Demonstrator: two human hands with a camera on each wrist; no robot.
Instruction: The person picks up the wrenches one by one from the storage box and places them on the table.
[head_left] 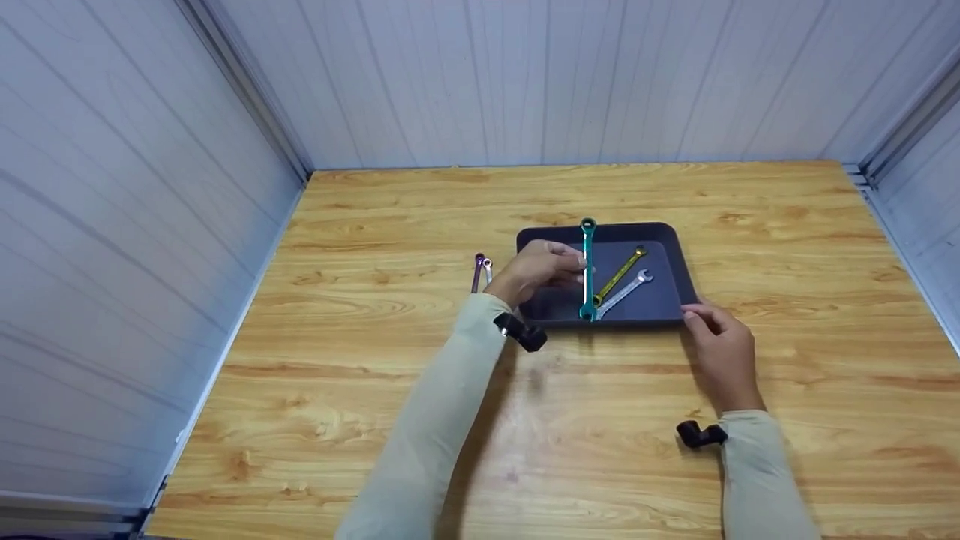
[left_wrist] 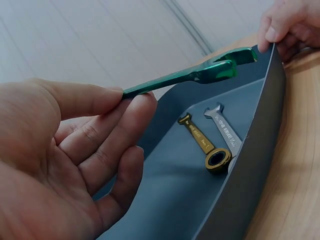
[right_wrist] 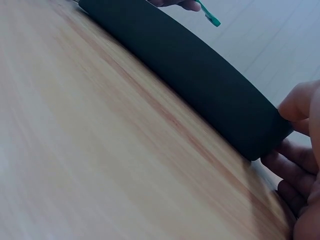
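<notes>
My left hand (head_left: 541, 268) pinches a green combination wrench (head_left: 588, 262) between thumb and fingers, above the dark tray (head_left: 555, 309). In the left wrist view its open end points toward the tray's near right corner. Inside the tray lie a gold wrench (head_left: 619, 276) and a silver wrench (head_left: 627, 292), side by side at a slant. My right hand (head_left: 724, 349) grips the tray's near right corner, thumb at the rim and other fingers lower on the wall, as the right wrist view shows.
Left of the tray, a purple wrench (head_left: 476, 274) and another silver wrench (head_left: 488, 268) lie on the wooden table (head_left: 360, 315), partly hidden by the left forearm. White panel walls (head_left: 480, 82) enclose the back and sides.
</notes>
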